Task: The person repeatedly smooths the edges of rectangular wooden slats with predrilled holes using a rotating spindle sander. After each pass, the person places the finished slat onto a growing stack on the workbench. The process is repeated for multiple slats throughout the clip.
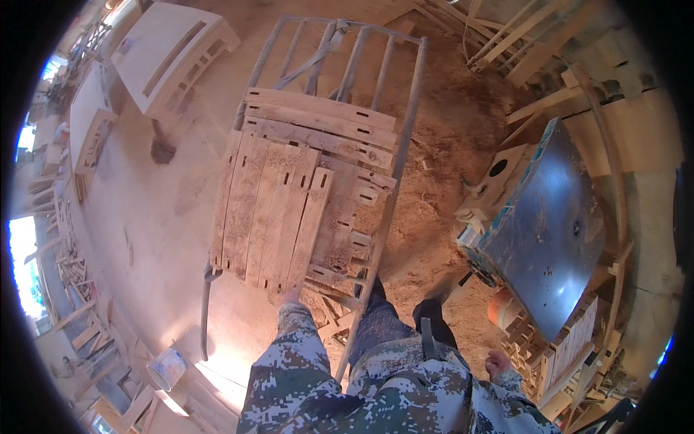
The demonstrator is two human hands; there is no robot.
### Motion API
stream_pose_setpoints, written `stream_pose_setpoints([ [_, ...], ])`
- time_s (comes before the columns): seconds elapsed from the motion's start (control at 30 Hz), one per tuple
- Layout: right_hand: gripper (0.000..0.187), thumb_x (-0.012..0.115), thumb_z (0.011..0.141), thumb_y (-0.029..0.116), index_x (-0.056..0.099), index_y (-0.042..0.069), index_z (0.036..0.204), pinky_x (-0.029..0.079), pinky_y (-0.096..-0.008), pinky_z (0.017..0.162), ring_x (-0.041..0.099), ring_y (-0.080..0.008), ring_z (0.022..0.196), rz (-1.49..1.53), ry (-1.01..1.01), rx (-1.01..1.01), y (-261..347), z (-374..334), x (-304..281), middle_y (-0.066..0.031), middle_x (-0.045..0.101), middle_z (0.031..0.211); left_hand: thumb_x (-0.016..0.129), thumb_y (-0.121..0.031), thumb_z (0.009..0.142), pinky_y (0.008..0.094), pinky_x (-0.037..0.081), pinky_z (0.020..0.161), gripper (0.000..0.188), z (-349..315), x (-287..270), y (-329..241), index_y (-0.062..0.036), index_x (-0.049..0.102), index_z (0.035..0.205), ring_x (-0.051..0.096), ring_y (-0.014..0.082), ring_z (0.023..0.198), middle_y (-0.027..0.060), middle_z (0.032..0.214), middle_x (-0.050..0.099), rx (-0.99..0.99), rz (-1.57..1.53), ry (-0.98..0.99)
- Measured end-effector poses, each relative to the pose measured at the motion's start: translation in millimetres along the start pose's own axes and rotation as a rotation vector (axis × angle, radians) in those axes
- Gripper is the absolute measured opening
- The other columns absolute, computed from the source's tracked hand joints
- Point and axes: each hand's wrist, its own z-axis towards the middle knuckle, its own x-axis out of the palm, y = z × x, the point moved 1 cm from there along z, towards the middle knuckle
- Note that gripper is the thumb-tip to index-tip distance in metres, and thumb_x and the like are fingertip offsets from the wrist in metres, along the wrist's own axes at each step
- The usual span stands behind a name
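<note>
My left hand (pixel 290 296), pale in the bright light, is closed round the near end of a slotted wooden board (pixel 312 228). This board lies on top of other boards (pixel 271 210) in the stack, its far end reaching toward the middle. Below them, more slotted boards (pixel 318 108) lie crosswise on a metal-framed cart (pixel 416 94) with long rails. My right hand (pixel 497 364) hangs low beside my body at the right, fingers curled, with nothing visible in it.
At right stands a machine with a shiny metal table (pixel 542 231) and a holed wooden piece (pixel 499 170) beside it. Sawdust (pixel 426 210) covers the floor there. Pale wooden furniture panels (pixel 166 58) stand far left, near a brush (pixel 163 150). A white bucket (pixel 167 369) sits near left.
</note>
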Motion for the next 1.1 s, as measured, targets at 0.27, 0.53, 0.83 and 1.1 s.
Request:
stream_pose_setpoints([
  [0.27, 0.052, 0.067, 0.097, 0.018, 0.054, 0.002, 0.145, 0.056, -0.0429, 0.1, 0.068, -0.0304, 0.119, 0.015, 0.179, 0.069, 104, 1, 18, -0.0208, 0.068, 0.13, 0.072, -0.027, 0.094, 0.0504, 0.037, 0.119, 0.067, -123, 16, -104, -0.0139, 0.049, 0.156, 0.05, 0.0367, 0.143, 0.0168, 0.157, 0.052, -0.205, -0.131, -0.47],
  [0.53, 0.05, 0.065, 0.097, 0.016, 0.056, 0.001, 0.143, 0.056, -0.0448, 0.099, 0.068, -0.0336, 0.119, -0.001, -0.017, -0.027, 92, 3, -7, -0.0218, 0.068, 0.126, 0.078, -0.027, 0.085, 0.0612, 0.042, 0.114, 0.092, -43, 9, -30, -0.0211, 0.029, 0.163, 0.045, 0.0373, 0.144, 0.0147, 0.159, 0.044, 0.021, -1.164, -0.368],
  [0.83, 0.049, 0.067, 0.095, 0.015, 0.057, 0.001, 0.141, 0.057, -0.0422, 0.097, 0.07, -0.0312, 0.115, -0.088, 0.14, 0.051, 97, 15, 25, -0.0194, 0.071, 0.124, 0.084, -0.031, 0.081, 0.0537, 0.044, 0.114, 0.085, -149, -1, -97, 0.0013, 0.045, 0.15, 0.056, 0.0445, 0.13, 0.025, 0.145, 0.056, -0.042, 0.222, -0.302],
  [1.1, 0.047, 0.069, 0.094, 0.014, 0.061, -0.001, 0.138, 0.056, -0.0401, 0.099, 0.07, -0.0277, 0.115, 0.116, 0.04, -0.058, 165, 28, 47, -0.0193, 0.073, 0.122, 0.097, -0.016, 0.071, 0.0447, 0.052, 0.109, 0.09, -154, -44, -77, 0.0029, 0.052, 0.147, 0.061, 0.0291, 0.131, 0.0168, 0.142, 0.064, 0.174, -0.454, 0.77],
])
